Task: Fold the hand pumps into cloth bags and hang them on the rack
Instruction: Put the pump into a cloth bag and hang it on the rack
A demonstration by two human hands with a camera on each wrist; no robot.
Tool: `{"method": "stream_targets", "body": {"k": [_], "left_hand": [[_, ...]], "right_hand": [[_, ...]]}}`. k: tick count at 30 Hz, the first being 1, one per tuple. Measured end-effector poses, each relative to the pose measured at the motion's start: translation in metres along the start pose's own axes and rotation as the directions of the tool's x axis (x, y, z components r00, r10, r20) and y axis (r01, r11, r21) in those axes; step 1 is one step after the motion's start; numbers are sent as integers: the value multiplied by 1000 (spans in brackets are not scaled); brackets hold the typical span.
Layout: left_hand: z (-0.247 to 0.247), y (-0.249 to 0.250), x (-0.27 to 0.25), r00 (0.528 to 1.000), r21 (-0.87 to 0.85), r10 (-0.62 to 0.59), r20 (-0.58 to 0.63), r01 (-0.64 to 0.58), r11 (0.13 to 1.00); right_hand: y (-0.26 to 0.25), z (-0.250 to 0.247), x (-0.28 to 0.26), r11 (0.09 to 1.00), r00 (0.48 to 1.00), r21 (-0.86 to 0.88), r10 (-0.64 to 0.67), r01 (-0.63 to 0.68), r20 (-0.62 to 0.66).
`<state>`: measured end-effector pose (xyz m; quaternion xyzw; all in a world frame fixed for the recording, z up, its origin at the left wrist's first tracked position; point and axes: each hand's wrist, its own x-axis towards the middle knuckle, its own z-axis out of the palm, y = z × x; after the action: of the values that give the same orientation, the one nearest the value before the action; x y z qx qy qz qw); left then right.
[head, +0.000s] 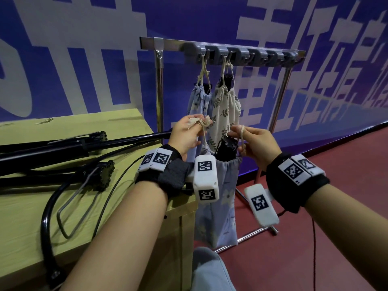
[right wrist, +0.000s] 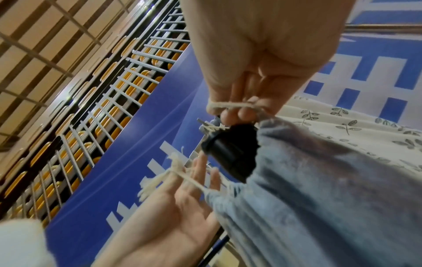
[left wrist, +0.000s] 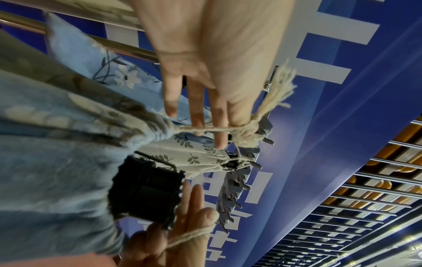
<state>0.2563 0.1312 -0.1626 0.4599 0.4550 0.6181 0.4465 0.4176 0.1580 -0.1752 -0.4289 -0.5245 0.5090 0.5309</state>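
Blue bag hangs vertical, lower centre; left hand, right hand grips pinching drawstrings; rack hooks above.

Blue banner with big white characters fills the back, 12 o'clock. Red floor at 3 o'clock — pale wooden table at 9 o'clock. Slatted ceiling, orange lights.

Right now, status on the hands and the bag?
Left hand and right hand each pull a drawstring. Blue bag between them, pump poking out. Rack hooks free.
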Motion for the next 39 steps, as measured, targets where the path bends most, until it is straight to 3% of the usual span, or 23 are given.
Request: {"method": "stream_targets", "body": {"k": [3,9,14,18,25,27,31,34,39], "left_hand": [[3,2,-2,993,83,-104,60,99,992],[2,5,-5,987,73,-127,97,120,990],[1,2,-5,992,94,-85,92,76,993],[-1,3,-6,994,100,-3,112,-8,995],[-3,1,-5,992,49,51,114,-57,997],[-3,0,-4,994,86,17,111,-27,996],[-1,-2,-1,980,93,-127,154,114,989],[0,1,1,967,-13,-201,155,206,979],[2,1,1,961,-3,-243,133,246,969]], "right_hand": [[3,5,-1,998,998,-30,-54,54,-13],[9,9,1,975,998,-216,-56,54,-4],[10,11,-1,845,986,-511,-166,157,28],[8,16,-3,762,980,-616,-157,198,122],[8,15,0,691,977,-693,-185,205,105],[12,14,0,721,986,-675,-146,159,76],[17,12,1,873,999,-487,-34,21,-18],[24,8,-2,905,990,-421,-107,60,-88],[29,1,-4,770,947,-589,-321,243,-28]]}}
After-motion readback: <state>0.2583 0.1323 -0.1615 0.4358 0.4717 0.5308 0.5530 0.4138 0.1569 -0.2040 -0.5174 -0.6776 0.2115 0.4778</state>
